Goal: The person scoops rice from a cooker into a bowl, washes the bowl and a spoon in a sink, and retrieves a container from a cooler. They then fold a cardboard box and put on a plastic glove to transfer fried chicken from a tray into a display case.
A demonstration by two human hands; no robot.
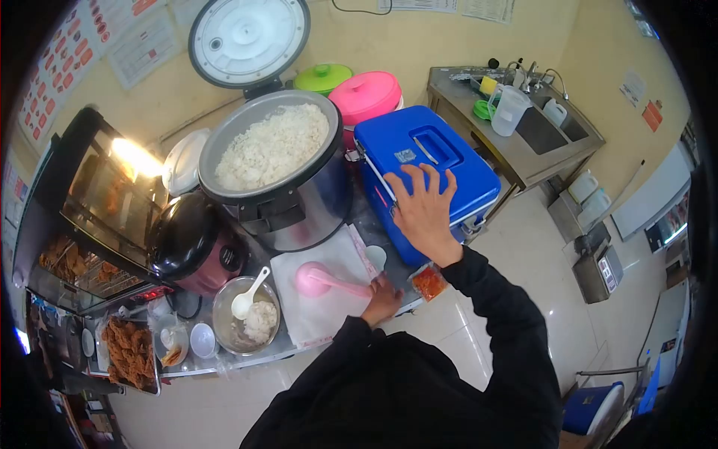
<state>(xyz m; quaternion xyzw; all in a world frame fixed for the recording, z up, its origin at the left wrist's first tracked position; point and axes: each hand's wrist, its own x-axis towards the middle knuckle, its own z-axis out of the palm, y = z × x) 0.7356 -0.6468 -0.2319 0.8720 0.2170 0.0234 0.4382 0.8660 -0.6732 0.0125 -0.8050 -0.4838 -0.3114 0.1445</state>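
My right hand (428, 213) is spread, fingers apart, over the front edge of a closed blue cooler (467, 176). Low at the table's front edge is my left hand (383, 301), beside the handle end of a pink ladle (318, 280); its fingers are bent and partly hidden, so I cannot make out its grip. The ladle lies on white paper (299, 325). Behind the paper stands a large cooker (314, 202) with its lid up, full of white rice (277, 146). A packet of orange-red food (428, 282) lies by the cooler's front corner.
A metal bowl (222, 329) holds rice and a white scoop. Further left are a dark-lidded cooker (183, 232), fried chicken (129, 348) and a lit display case (105, 198). Pink (366, 93) and green (321, 75) lids sit behind. A sink (542, 131) is at the back right.
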